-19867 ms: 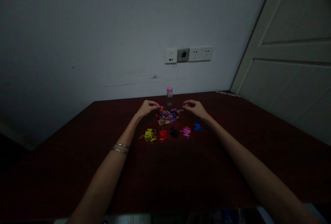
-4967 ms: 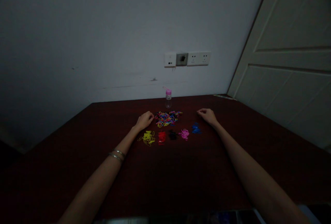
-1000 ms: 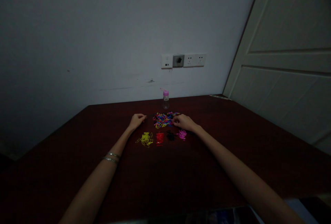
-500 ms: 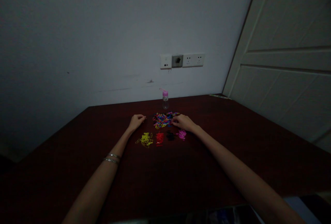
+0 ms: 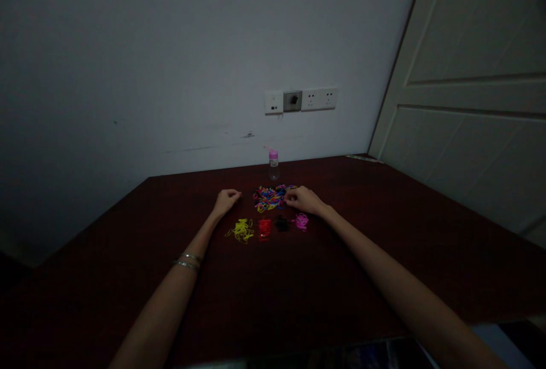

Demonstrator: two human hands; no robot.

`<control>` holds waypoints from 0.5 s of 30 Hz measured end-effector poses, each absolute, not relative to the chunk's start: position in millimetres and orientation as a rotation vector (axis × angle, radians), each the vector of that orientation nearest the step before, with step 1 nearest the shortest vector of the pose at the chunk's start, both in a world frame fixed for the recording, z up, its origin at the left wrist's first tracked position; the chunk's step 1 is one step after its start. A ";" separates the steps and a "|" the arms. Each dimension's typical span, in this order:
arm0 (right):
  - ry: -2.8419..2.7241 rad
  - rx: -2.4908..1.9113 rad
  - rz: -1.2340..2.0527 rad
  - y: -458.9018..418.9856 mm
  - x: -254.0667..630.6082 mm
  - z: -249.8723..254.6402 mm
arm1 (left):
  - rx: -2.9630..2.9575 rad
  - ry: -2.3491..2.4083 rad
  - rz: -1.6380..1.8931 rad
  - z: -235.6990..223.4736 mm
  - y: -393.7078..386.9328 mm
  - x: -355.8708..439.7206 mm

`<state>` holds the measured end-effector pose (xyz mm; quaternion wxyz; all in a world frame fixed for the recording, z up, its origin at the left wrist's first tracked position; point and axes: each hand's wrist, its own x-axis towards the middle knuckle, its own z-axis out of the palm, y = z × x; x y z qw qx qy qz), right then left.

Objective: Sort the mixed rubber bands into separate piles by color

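A mixed pile of colourful rubber bands (image 5: 268,197) lies mid-table. My right hand (image 5: 303,199) is at the pile's right edge, its thumb and fingers pinched together; whatever is between them is too small to make out. Left of the pile, my left hand (image 5: 227,201) rests on the table with its fingertips closed, and I cannot make out anything in them. In front of the pile, sorted by colour, are yellow bands (image 5: 242,231), red bands (image 5: 264,228), black bands (image 5: 282,223) and pink bands (image 5: 301,222).
Behind the pile stands a small clear bottle (image 5: 273,170) with a pink cap. The dark red table (image 5: 273,289) meets a pale wall with several sockets (image 5: 319,99). A white panelled door (image 5: 469,102) is on the right.
Both hands keep nearly the same places and stay pinched. The whole view has shifted very slightly; the piles look unchanged.
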<state>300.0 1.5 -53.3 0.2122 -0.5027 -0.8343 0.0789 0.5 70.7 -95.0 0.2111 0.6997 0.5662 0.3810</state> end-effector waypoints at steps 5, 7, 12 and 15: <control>-2.276 -1.366 0.261 2.2 301.1 -53.6 | 1.949 1.573 1.058 -99.1 75.1 -2.0; -2.272 -1.345 0.277 4.6 301.8 -55.5 | 1.953 1.571 1.064 -101.2 77.2 -3.2; -2.345 -1.261 0.402 14.3 302.8 -64.7 | 1.961 1.561 1.072 -106.5 82.0 -6.4; -2.406 -1.246 0.437 18.2 301.6 -69.6 | 1.956 1.565 1.083 -105.3 81.2 -6.0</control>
